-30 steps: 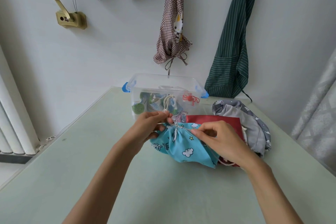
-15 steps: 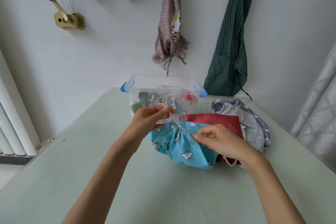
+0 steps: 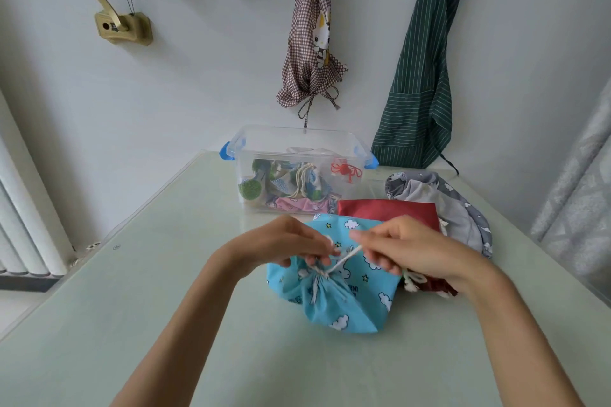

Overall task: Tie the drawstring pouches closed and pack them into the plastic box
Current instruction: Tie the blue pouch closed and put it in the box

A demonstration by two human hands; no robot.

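Note:
A blue pouch printed with clouds and stars lies on the table in front of me, its mouth gathered shut. My left hand pinches one end of its white drawstring just above the gathered mouth. My right hand grips the other end and holds it taut up and to the right. Behind the blue pouch lie a dark red pouch and a grey cloud-print pouch. The clear plastic box with blue latches stands beyond them and holds several tied pouches.
The pale green table stands against a white wall. A checked apron and a green striped apron hang above the box. A radiator is at the left, a curtain at the right.
Both hands and the blue pouch have come nearer to me. My right hand left the pouch's fabric, took the cord and pulled it to the right; my left hand stays on the other end.

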